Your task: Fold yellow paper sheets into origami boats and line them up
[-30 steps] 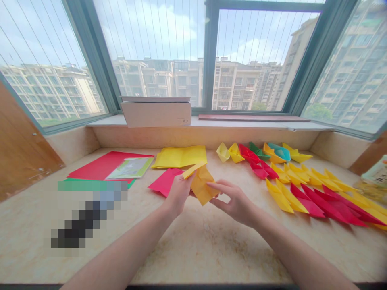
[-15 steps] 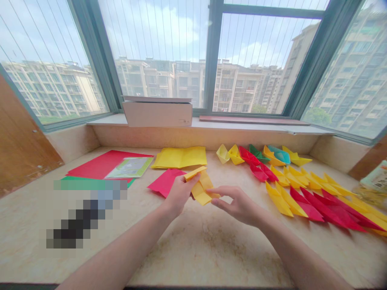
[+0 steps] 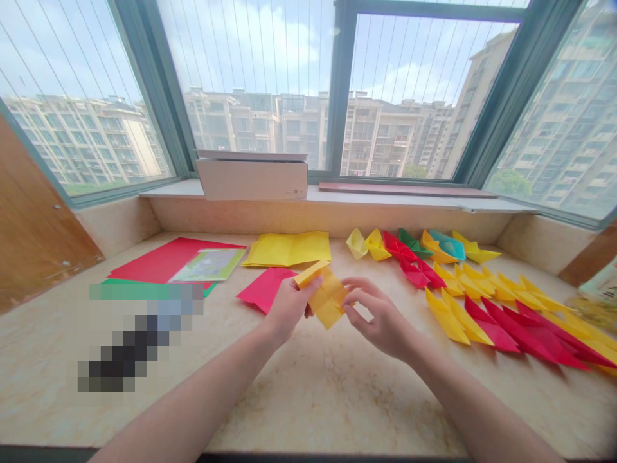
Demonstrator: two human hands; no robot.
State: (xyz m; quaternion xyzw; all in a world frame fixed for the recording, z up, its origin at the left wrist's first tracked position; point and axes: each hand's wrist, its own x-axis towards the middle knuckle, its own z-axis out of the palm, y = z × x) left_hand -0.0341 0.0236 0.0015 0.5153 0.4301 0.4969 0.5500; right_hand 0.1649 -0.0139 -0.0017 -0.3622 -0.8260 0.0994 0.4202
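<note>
A small folded sheet of yellow paper (image 3: 328,301), creased into squares with a raised flap at its upper left, is held above the counter. My left hand (image 3: 288,307) grips its left side, the thumb lying on the front and the other fingers mostly hidden behind. At the right edge, the curled thumb and forefinger of my right hand (image 3: 373,314) pinch the paper, while the other fingers are bent above. Just behind my left hand lies a pink-red paper square (image 3: 263,289), partly covered by that hand. Beyond it rests a stack of yellow paper (image 3: 288,249).
Several folded paper boats (image 3: 448,321) in yellow, red, green and blue stand in rows on the right. Red sheets (image 3: 159,258), a green sheet (image 3: 139,289) and a clear packet (image 3: 212,265) lie left. A white box (image 3: 253,180) sits on the window ledge.
The yellow paper has turned and its lower part now lies flatter, with its crease grid facing up. My right fingers have shifted up along its right edge and curled more.
</note>
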